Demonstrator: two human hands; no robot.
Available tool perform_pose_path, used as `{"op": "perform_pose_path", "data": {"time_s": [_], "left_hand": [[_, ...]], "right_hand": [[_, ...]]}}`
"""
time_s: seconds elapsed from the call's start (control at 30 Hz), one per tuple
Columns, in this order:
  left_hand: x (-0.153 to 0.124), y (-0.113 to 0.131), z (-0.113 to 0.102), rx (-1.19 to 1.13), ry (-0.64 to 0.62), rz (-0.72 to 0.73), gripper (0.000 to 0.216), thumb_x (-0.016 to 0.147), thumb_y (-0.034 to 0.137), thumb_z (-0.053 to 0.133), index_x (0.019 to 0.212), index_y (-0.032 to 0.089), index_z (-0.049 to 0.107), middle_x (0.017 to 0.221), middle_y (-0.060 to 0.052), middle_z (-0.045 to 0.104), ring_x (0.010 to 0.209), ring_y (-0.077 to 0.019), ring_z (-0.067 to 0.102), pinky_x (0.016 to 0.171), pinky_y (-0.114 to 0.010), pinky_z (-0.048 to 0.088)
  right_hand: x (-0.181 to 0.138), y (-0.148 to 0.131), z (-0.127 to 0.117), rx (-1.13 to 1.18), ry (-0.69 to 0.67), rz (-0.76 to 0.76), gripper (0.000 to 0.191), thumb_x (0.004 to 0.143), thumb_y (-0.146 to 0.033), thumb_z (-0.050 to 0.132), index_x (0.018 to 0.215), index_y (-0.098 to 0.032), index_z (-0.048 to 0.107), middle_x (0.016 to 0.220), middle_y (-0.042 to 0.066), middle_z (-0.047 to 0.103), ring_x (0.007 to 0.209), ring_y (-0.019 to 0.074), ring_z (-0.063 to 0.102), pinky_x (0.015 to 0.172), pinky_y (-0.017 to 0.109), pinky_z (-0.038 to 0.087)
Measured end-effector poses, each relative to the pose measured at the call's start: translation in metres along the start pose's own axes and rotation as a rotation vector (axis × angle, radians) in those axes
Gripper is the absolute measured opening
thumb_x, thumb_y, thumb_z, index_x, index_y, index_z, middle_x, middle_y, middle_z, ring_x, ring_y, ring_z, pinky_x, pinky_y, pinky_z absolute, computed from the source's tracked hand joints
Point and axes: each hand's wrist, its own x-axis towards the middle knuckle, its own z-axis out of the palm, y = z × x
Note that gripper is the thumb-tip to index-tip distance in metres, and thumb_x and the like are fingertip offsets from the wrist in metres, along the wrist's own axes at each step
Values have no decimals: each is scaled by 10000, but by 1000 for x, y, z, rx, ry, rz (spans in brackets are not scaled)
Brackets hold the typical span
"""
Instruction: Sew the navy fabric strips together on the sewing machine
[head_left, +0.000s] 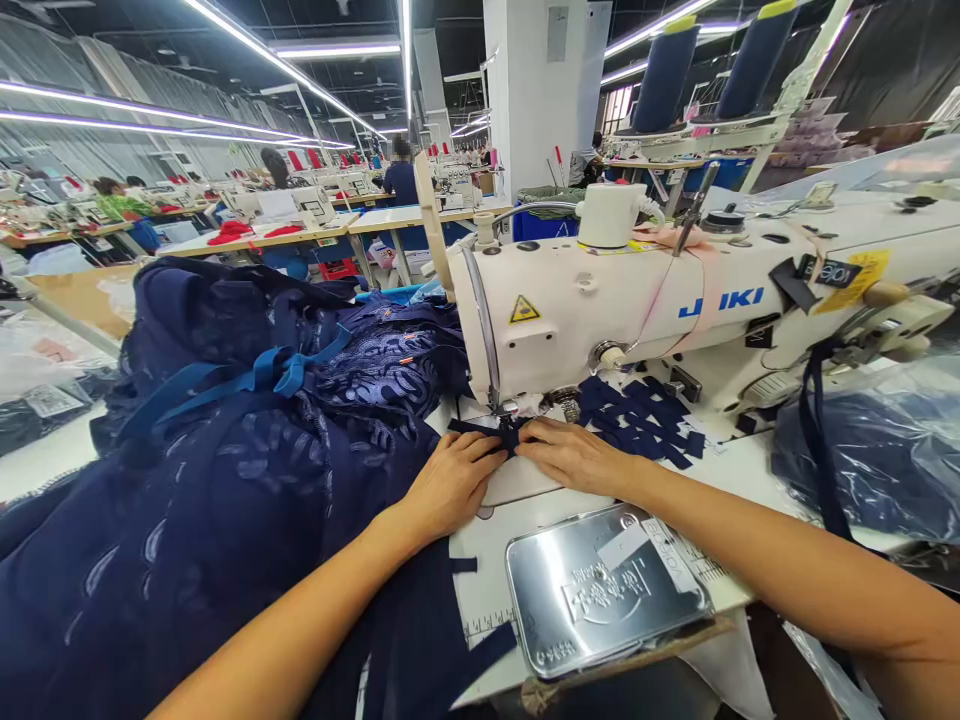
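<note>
My left hand [450, 480] lies on the white table with its fingers bent, pressing a small navy fabric strip [504, 432] just below the needle of the white sewing machine [675, 300]. My right hand [570, 455] meets it from the right, fingertips pinched on the same strip. A large heap of navy lace garment [225, 470] spreads out to the left of my left arm.
A silver metal tin [604, 590] sits at the table's front edge under my right forearm. A pile of small navy cut pieces [645, 420] lies behind my right hand. Bagged dark fabric [870, 460] is at the right. Other workers sit at tables far behind.
</note>
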Motion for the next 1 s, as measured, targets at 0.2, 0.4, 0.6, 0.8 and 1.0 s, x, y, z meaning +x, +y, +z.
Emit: {"op": "perform_pose_path", "data": {"time_s": [0.2, 0.4, 0.6, 0.8, 1.0], "left_hand": [[2, 1, 0, -6, 2, -16, 351, 807, 90, 432, 1124, 166, 562, 1194, -70, 552, 1094, -230, 476, 889, -413, 380], [5, -1, -1, -1, 5, -44, 353, 798, 79, 421, 1102, 168, 579, 1178, -66, 566, 1084, -226, 484, 881, -405, 386], [11, -7, -1, 1, 0, -77, 369, 783, 76, 408, 1082, 185, 594, 1180, -51, 568, 1090, -222, 485, 887, -410, 389], [17, -14, 2, 9, 19, -86, 383, 760, 70, 405, 1066, 180, 608, 1173, -55, 570, 1070, -224, 497, 870, -410, 399], [22, -20, 6, 58, 67, -92, 363, 763, 76, 418, 1061, 159, 606, 1111, -71, 596, 1022, -226, 516, 848, -413, 417]], "right_hand": [[-1, 0, 3, 8, -10, 16, 276, 900, -132, 317, 986, -126, 580, 960, 107, 543, 904, 177, 525, 781, 319, 504], [1, 1, 7, -27, -8, 37, 260, 898, -161, 340, 997, -121, 577, 979, 115, 552, 893, 184, 540, 771, 331, 509], [1, 4, 7, -54, -12, 78, 242, 868, -179, 409, 1024, -124, 585, 1035, 125, 571, 904, 198, 567, 785, 362, 510], [-2, 13, 9, 38, -15, 175, 258, 834, -196, 465, 1051, -133, 590, 1105, 105, 586, 1023, 199, 550, 853, 344, 486], [16, 22, 13, 37, -94, 467, 243, 852, -162, 411, 971, -155, 623, 952, 54, 654, 904, 167, 598, 833, 301, 468]]}}
